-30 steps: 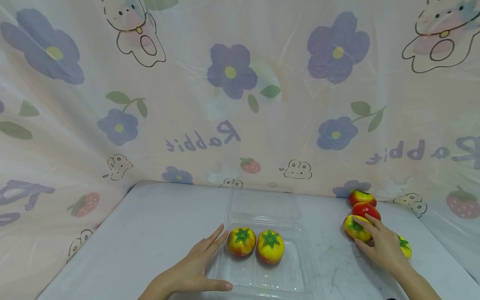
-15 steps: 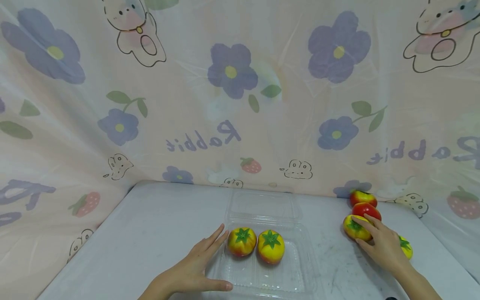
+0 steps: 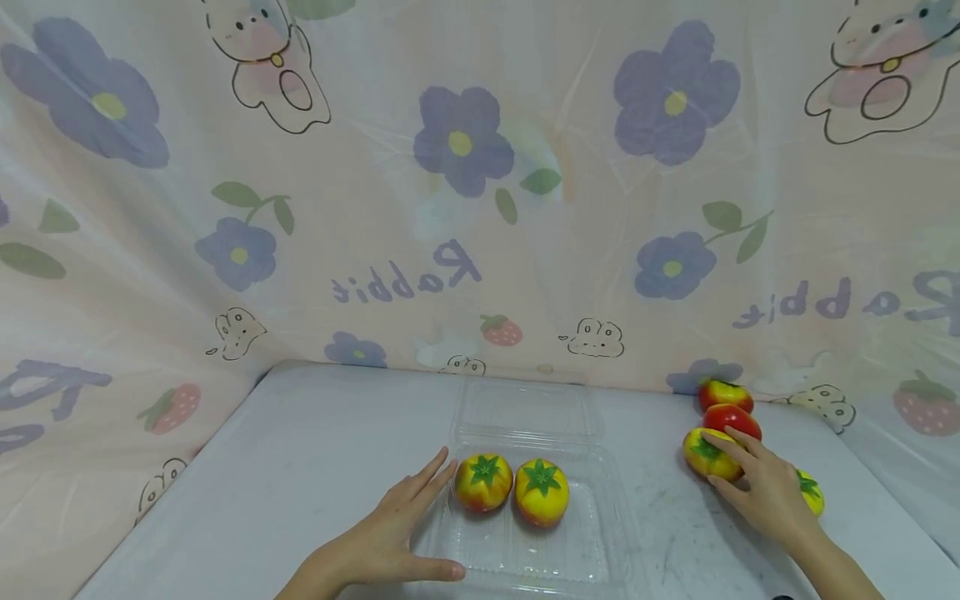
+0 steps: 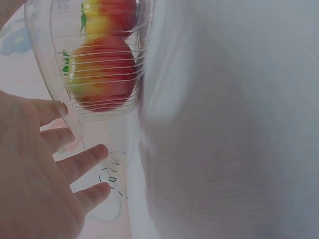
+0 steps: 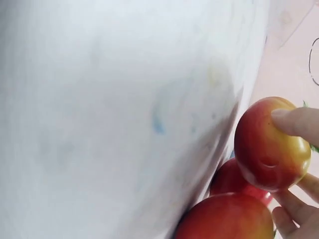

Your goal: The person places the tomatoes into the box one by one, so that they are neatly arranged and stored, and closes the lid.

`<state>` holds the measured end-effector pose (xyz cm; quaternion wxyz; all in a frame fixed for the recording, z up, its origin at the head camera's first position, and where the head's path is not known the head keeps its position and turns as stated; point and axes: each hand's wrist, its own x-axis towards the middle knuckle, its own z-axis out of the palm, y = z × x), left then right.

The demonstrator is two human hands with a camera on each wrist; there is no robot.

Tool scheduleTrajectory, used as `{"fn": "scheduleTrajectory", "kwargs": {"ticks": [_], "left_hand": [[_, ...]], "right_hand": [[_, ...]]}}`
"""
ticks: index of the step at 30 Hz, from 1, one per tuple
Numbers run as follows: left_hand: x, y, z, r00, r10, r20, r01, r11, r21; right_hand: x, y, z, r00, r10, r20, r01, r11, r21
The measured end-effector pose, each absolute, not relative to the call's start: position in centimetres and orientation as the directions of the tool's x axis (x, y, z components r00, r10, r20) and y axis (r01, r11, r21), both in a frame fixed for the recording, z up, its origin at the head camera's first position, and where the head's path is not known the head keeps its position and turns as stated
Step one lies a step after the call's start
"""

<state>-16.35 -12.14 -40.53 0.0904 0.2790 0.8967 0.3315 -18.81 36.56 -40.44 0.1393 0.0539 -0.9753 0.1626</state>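
Observation:
My right hand [image 3: 772,487] holds a yellow-and-red toy fruit [image 3: 697,454] with a green star-shaped leaf top. In the right wrist view, thumb and fingers lie on opposite sides of this fruit [image 5: 264,149]. My left hand [image 3: 382,537] has its fingers spread along the left side of a clear plastic clamshell box [image 3: 555,558]; in the left wrist view fingertips touch the box's rim [image 4: 55,94]. Inside the box sit two similar fruits, a left one [image 3: 483,483] and a right one [image 3: 542,493], side by side with leaf tops up.
A red fruit [image 3: 733,423] and a red-yellow fruit [image 3: 725,396] stand behind the held one. Another yellow fruit [image 3: 812,493] is partly hidden by my right hand. The box's lid [image 3: 528,408] lies folded back toward the patterned curtain [image 3: 540,250].
The fruit in my right hand has shifted very slightly left. My left hand and the box stay where they were.

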Motion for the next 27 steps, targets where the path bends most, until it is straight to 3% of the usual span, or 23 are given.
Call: {"fn": "scheduleTrajectory", "kwargs": {"ticks": [27], "left_hand": [[-16.1, -12.1, -40.1, -0.823, 0.567, 0.028, 0.447, 0.618, 0.647]], "right_hand": [[-18.1, 33.4, -38.6, -0.943, -0.089, 0.319, -0.22, 0.889, -0.402]]}}
